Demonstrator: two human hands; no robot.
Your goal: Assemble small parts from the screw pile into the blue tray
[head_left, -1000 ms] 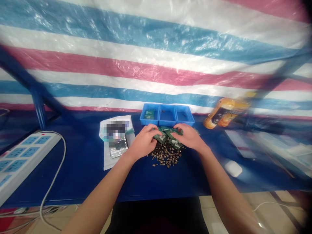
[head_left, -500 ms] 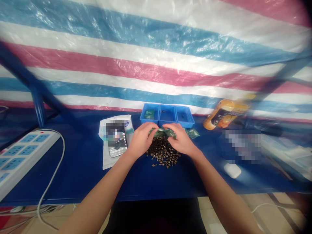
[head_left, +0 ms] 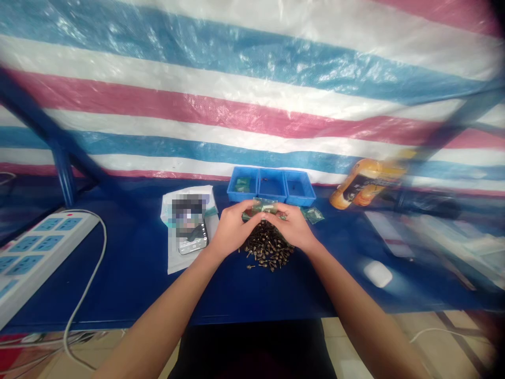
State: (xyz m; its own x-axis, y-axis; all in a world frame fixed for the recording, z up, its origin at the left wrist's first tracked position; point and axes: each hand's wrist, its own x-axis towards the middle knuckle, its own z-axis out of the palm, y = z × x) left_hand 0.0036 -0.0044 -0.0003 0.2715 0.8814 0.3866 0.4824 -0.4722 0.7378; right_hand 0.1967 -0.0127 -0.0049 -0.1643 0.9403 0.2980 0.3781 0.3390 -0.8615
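Between my two hands is a small clear-and-green plastic bag (head_left: 264,206), gripped at its sides above a heap of small dark brassy screws (head_left: 270,250). My left hand (head_left: 236,223) has its thumb and fingers closed on the bag's left side. From the right, my right hand (head_left: 292,225) pinches it too, and the thumbs meet in front. Another green bag (head_left: 313,215) lies on the table just beyond my right hand. Behind the hands stands a blue three-part bin (head_left: 300,201), with a green bag (head_left: 242,185) in its left compartment.
On the left, a phone (head_left: 193,245) rests on a white packet (head_left: 175,263), near a white power strip (head_left: 59,239) with a cable. To the right are an orange bottle (head_left: 355,184), a white case (head_left: 377,274) and blurred flat packages (head_left: 453,247). A striped sheet (head_left: 252,121) hangs behind.
My hands have come closer together, thumbs now meeting. The bag between them has risen and turned so that more of its face shows.
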